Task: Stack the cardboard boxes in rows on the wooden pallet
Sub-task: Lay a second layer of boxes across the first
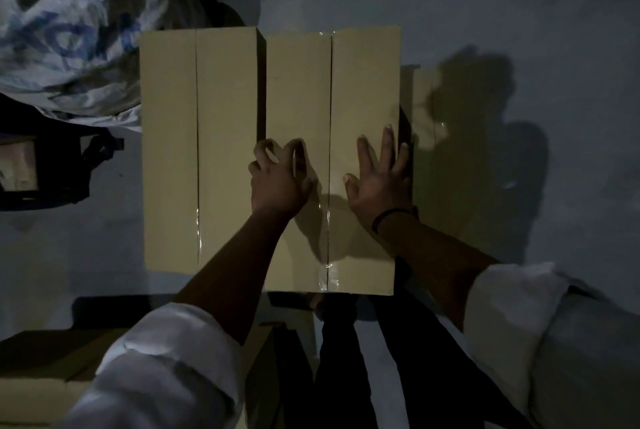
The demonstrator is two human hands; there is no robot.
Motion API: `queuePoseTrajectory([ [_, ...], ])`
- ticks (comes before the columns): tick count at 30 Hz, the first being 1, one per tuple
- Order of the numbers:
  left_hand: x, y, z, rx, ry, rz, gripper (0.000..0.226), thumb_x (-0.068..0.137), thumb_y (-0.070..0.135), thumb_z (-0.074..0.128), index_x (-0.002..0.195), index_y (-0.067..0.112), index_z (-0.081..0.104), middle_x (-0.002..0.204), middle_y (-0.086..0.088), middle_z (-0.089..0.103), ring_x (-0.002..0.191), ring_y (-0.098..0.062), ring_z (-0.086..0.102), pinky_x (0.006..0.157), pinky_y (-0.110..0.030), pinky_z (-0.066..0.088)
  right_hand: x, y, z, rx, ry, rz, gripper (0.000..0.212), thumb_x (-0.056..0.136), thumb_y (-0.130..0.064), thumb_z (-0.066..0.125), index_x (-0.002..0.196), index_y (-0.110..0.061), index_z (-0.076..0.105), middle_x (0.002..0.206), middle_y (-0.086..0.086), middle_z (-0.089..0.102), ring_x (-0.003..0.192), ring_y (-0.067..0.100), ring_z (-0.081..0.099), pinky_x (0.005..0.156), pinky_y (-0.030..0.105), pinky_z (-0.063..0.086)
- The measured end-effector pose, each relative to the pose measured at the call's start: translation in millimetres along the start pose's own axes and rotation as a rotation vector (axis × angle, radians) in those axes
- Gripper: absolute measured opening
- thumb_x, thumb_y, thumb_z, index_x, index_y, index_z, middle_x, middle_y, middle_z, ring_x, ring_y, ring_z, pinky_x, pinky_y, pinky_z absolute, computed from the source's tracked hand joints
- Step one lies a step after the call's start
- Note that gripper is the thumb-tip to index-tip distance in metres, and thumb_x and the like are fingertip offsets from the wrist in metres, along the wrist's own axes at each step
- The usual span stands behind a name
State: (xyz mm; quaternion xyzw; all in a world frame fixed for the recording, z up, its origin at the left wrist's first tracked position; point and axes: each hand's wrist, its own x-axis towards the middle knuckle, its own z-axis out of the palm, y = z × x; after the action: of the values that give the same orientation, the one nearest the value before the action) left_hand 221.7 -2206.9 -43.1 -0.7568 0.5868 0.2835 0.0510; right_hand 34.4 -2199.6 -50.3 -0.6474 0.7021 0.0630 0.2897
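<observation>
The right box (363,89) sits flush beside the left box (169,151), w/ a thin dark gap between them; both lie lids up in a row. We can't see the pallet under them. A lower box (424,106) shows in shade just to the right. We judge the right box stiff & prob. light enough for one person, its lid slick where clear tape (327,238) runs down the seam. So we'd hold it at the side walls or under the bottom edges, not by the flaps. Our right hand (381,175) lies flat on the lid, fingers spread, holding nothing. Our left hand (280,179) has its fingers arched, tips on the lid near the gap; whether it hooks the edge we can't tell. No print on the boxes. The sack (69,30) at top left has blue lettering, too blurred to read.
</observation>
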Motion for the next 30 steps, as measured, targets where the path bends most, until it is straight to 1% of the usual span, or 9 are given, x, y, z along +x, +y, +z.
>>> queuePoseTrajectory([
  [2,-3,0,6,-0.038,-0.026,-0.006,0.085,0.084,0.050,0.077,0.151,0.042,0.027,0.165,-0.012,-0.002,0.139,-0.050,0.030,0.101,-0.059,0.050,-1,-1,1,0.022,0.009,-0.005,0.076,0.097,-0.050,0.048,0.160,-0.030,0.010,0.166,0.009,-0.018,0.147,0.050,0.007,0.107,0.060,0.038],
  [5,-6,-1,10,-0.039,-0.057,0.026,0.098,0.082,0.061,0.074,0.157,0.042,0.015,0.167,-0.011,-0.016,0.145,-0.055,0.018,0.105,-0.063,0.041,0,2,1,0.035,0.032,-0.023,0.076,0.096,-0.049,0.050,0.159,-0.029,0.013,0.166,0.009,-0.015,0.144,0.050,0.014,0.106,0.056,0.041],
  [9,-11,6,7,-0.011,-0.052,0.070,0.104,0.081,0.060,0.076,0.159,0.040,0.010,0.167,-0.006,-0.020,0.142,-0.056,0.021,0.108,-0.063,0.040,-2,8,-3,0.030,0.028,-0.026,0.079,0.095,-0.056,0.048,0.159,-0.029,0.011,0.166,0.007,-0.016,0.144,0.048,0.014,0.107,0.054,0.039],
  [12,-27,17,1,0.080,-0.045,0.108,0.106,0.083,0.063,0.072,0.161,0.040,0.003,0.168,-0.004,-0.020,0.135,-0.053,0.029,0.105,-0.058,0.042,-7,12,-11,0.079,-0.006,-0.006,0.082,0.093,-0.063,0.046,0.160,-0.029,0.011,0.167,0.006,-0.015,0.145,0.049,0.013,0.108,0.056,0.039],
  [14,-42,24,-5,0.079,-0.041,0.125,0.107,0.083,0.065,0.070,0.160,0.042,0.001,0.168,-0.002,-0.019,0.135,-0.052,0.029,0.106,-0.059,0.042,-16,17,-22,0.101,-0.020,0.007,0.083,0.093,-0.067,0.044,0.160,-0.031,0.011,0.167,0.002,-0.016,0.147,0.048,0.010,0.110,0.058,0.036],
  [19,-82,43,-32,0.048,0.001,0.162,0.103,0.080,0.073,0.066,0.159,0.048,0.005,0.168,0.004,-0.010,0.134,-0.049,0.030,0.104,-0.059,0.044,-56,18,-65,0.076,0.005,0.026,0.083,0.091,-0.070,0.042,0.159,-0.033,0.012,0.166,-0.004,-0.017,0.148,0.048,0.004,0.115,0.063,0.025],
  [22,-109,52,-58,-0.001,0.038,0.176,0.103,0.076,0.077,0.067,0.158,0.051,0.010,0.167,0.009,-0.006,0.132,-0.048,0.033,0.099,-0.057,0.049,-86,14,-102,0.025,0.030,-0.010,0.082,0.091,-0.072,0.040,0.159,-0.036,0.011,0.166,-0.005,-0.017,0.148,0.046,0.003,0.116,0.061,0.018],
  [27,-157,79,-111,-0.028,0.165,0.192,0.100,0.074,0.079,0.067,0.157,0.050,0.021,0.167,0.010,-0.003,0.126,-0.042,0.035,0.094,-0.048,0.050,-129,5,-164,-0.006,0.120,-0.042,0.082,0.092,-0.071,0.040,0.159,-0.037,0.007,0.166,-0.006,-0.020,0.150,0.045,0.000,0.118,0.059,0.017],
  [30,-184,96,-138,-0.052,0.253,0.195,0.097,0.073,0.080,0.067,0.155,0.051,0.026,0.168,0.012,-0.003,0.125,-0.040,0.034,0.097,-0.045,0.047,-151,1,-196,0.017,0.195,-0.077,0.082,0.090,-0.069,0.045,0.158,-0.036,0.014,0.167,-0.005,-0.013,0.148,0.044,0.005,0.116,0.060,0.021],
])
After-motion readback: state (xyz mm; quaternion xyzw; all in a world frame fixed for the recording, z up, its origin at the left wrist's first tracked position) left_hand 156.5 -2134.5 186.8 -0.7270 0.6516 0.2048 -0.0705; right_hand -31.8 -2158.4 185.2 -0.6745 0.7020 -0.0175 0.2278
